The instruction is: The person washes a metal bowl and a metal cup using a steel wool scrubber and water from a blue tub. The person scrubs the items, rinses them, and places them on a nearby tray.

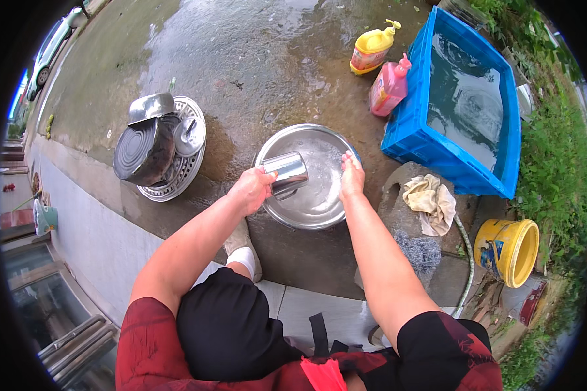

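Observation:
A shiny stainless steel cup (290,172) is in my left hand (252,190), tilted on its side over the left part of a round metal basin (318,225). My thumb lies along one end of the cup, and a handle shows at its lower side. Water with ripples (323,171) lies in the basin, which stands on wet concrete. At the basin's right rim is my right hand (352,177), gripping the edge with fingers pointing away from me. Part of its grip is hidden.
Left: a perforated metal tray (195,166) bears a blackened pot (139,151), a metal bowl (151,107) and a lid (190,137). Right: a blue water-filled crate (411,134), yellow (372,49) and pink (389,88) pump bottles, a rag (430,200), a hose (467,264), a yellow bucket (499,249).

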`<state>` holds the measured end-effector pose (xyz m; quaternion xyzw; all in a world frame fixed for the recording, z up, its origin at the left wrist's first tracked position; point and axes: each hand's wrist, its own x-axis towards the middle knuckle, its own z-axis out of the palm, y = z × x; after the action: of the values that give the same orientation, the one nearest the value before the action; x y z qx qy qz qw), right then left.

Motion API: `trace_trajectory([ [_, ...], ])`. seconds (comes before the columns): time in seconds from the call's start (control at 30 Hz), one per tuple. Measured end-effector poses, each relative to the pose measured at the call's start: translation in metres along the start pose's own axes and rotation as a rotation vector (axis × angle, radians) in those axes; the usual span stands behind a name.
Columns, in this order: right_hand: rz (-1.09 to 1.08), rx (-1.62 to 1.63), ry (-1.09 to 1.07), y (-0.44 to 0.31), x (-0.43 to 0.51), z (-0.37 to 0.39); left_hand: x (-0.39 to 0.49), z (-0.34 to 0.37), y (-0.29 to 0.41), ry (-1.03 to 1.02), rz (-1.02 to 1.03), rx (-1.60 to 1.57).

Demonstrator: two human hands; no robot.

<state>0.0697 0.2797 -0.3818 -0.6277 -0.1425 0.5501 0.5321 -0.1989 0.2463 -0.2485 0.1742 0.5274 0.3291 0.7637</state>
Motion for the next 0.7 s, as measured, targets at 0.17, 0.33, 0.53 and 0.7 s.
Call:
trace_trajectory([
  [0.17, 0.542, 0.428, -0.164, 0.019, -0.033, 0.030, 0.008, -0.009, -0.022, 0.016, -0.041, 0.071],
  [0.33, -0.102, -0.096, -0.723, -0.055, -0.093, 0.072, 0.003, 0.000, -0.009, 0.070, 0.015, -0.154],
  [0.53, 0.285, 0.006, -0.603, -0.073, -0.066, 0.063, -0.009, 0.038, 0.018, -0.218, 0.008, -0.162],
  [0.7, 0.148, -0.274, -0.167, -0.010, -0.016, 0.025, -0.009, 0.051, 0.017, -0.265, 0.037, -0.146],
])
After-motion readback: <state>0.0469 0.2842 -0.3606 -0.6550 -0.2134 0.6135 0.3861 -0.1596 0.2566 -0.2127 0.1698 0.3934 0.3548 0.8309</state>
